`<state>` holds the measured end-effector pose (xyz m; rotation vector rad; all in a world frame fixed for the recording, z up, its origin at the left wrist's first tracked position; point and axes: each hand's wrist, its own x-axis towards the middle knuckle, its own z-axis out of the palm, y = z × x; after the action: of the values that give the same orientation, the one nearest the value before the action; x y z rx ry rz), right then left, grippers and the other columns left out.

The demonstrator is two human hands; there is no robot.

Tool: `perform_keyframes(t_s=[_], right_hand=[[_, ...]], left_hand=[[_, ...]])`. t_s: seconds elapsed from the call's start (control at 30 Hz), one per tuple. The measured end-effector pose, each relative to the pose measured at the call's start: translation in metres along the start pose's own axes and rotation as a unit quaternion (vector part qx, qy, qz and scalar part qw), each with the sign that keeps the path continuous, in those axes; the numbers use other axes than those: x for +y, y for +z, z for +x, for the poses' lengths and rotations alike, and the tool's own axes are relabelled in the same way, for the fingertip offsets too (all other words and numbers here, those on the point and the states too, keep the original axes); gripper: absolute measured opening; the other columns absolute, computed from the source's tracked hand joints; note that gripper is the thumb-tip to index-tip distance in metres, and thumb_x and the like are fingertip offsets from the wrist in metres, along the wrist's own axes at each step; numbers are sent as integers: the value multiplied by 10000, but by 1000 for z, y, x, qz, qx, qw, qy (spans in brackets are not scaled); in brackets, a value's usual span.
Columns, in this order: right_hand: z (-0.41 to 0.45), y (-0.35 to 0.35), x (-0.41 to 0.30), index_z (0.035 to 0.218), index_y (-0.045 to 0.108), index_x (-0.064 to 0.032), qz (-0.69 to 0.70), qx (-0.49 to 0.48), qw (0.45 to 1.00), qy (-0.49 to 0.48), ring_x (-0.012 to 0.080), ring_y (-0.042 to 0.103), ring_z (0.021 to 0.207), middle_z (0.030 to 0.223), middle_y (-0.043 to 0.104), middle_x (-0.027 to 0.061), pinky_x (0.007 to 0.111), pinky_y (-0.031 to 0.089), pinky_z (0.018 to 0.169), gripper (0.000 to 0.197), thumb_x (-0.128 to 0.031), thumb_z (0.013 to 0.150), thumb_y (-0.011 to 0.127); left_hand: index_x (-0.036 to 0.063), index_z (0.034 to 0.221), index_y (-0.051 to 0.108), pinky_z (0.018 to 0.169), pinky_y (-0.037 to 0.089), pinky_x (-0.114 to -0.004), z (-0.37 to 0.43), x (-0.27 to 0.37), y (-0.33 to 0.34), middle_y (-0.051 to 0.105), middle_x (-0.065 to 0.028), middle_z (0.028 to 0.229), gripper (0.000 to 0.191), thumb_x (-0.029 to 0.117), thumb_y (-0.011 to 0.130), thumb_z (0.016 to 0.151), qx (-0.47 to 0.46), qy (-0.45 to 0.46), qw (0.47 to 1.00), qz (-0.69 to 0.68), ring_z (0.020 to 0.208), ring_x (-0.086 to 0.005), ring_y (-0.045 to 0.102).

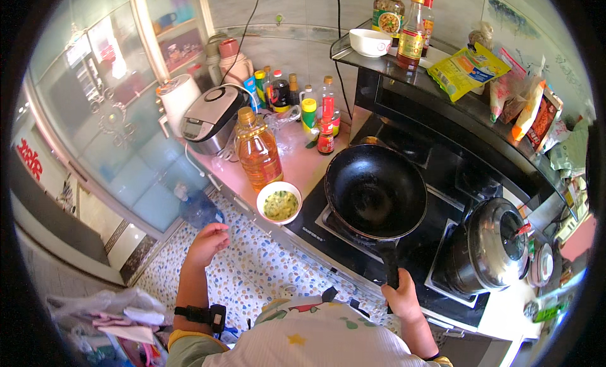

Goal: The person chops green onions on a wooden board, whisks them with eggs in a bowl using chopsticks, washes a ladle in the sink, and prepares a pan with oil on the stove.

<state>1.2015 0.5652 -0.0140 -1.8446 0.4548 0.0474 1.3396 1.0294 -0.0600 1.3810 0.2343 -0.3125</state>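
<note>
A black wok (376,192) sits on the left burner of the black gas stove (303,229), its inside dark with a slight shine. My right hand (402,293) grips the wok's black handle (391,267). Over the speckled floor, my left hand (208,244) is raised with its fingers loosely curled and nothing seen in it. A white bowl of yellow-green food mixture (280,205) stands at the counter's front edge, between my left hand and the wok. Right behind the bowl is a large bottle of cooking oil (259,151).
A metal lidded pot (487,248) occupies the right burner. A rice cooker (213,111) and several sauce bottles (325,128) line the counter's back. The shelf (378,66) above holds a white bowl (370,42), jars and packets. A large blue plastic bottle (201,208) is on the floor.
</note>
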Motion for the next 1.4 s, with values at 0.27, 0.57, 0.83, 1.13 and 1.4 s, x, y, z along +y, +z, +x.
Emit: perform_keyframes(t_s=[0.27, 0.57, 0.83, 1.13, 1.4], right_hand=[[13, 96, -15, 956, 489, 17, 31, 99, 994, 31, 102, 503, 486, 644, 526, 40, 277, 392, 430, 237, -7, 736, 573], [32, 160, -37, 1011, 467, 32, -37, 167, 983, 69, 99, 504, 481, 647, 521, 33, 262, 407, 430, 293, -73, 794, 633], [23, 132, 8, 1253, 460, -3, 175, 47, 977, 115, 102, 527, 692, 850, 574, 25, 248, 450, 632, 517, -429, 991, 327], [51, 69, 83, 1136, 473, -9, -397, 101, 889, 207, 332, 641, 901, 1007, 615, 188, 412, 521, 748, 540, -416, 810, 612], [102, 87, 88, 1183, 398, -21, -520, 44, 790, 322, 302, 572, 1089, 1195, 525, 162, 370, 500, 874, 635, -357, 733, 693]], left_hand=[[83, 990, 576, 689, 485, -267, 159, 26, -52, 591, -20, 921, 209, 236, 631, 859, -47, -36, 990, 127, 784, -130, 578], [22, 1291, 473, 1017, 342, -485, 276, 27, -67, 498, -154, 1321, 667, 416, 632, 778, -81, 30, 674, 734, 1211, -274, 487], [59, 1376, 379, 1107, 180, -531, 289, 28, -55, 319, -101, 1469, 780, 464, 632, 759, -78, -3, 668, 740, 1368, -232, 280], [57, 1295, 476, 1086, 227, -533, 230, 24, -40, 469, -129, 1350, 724, 476, 661, 735, -89, -31, 603, 792, 1255, -275, 442], [76, 1276, 489, 979, 428, -375, 293, 23, -57, 497, -117, 1329, 773, 418, 778, 646, -73, -38, 568, 819, 1206, -260, 501]])
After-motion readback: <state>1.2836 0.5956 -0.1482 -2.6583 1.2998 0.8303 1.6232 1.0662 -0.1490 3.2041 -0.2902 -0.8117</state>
